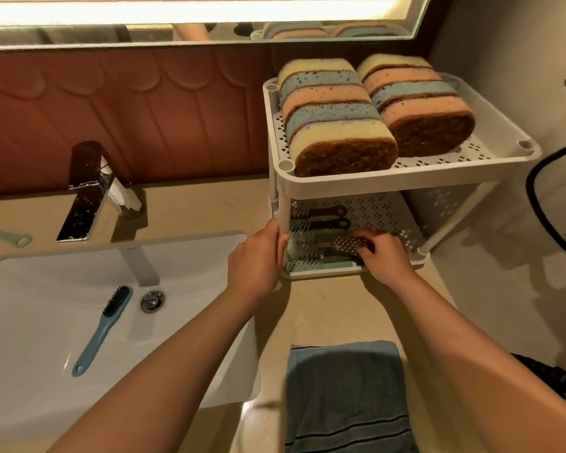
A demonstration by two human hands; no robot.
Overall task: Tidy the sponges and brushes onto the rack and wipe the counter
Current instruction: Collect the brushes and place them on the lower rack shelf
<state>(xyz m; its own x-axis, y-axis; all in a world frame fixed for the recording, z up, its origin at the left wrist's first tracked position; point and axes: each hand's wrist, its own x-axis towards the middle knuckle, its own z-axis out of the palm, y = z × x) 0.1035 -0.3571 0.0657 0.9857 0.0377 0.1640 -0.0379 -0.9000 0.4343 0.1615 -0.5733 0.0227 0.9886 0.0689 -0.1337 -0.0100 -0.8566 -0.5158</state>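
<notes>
A white two-tier rack [389, 183] stands on the beige counter [321, 308]. Its top shelf carries two rows of sponges [334, 119] in yellow, blue and orange, standing on edge. Several brushes [317, 220] lie side by side on the lower shelf. My left hand [258, 259] grips the rack's front left post. My right hand [384, 256] reaches into the lower shelf and holds a dark brush [350, 244], bristles up. A teal brush [102, 328] lies in the white sink [46, 403]. Part of a pale green brush [5, 236] rests at the far left.
A grey-blue striped towel [347, 397] hangs over the counter's front edge below the rack. A chrome faucet [95, 191] stands behind the sink, with a drain plug [151, 300] in the basin. A mirror runs along the top. A black hoop-shaped object [536, 204] sits at the right.
</notes>
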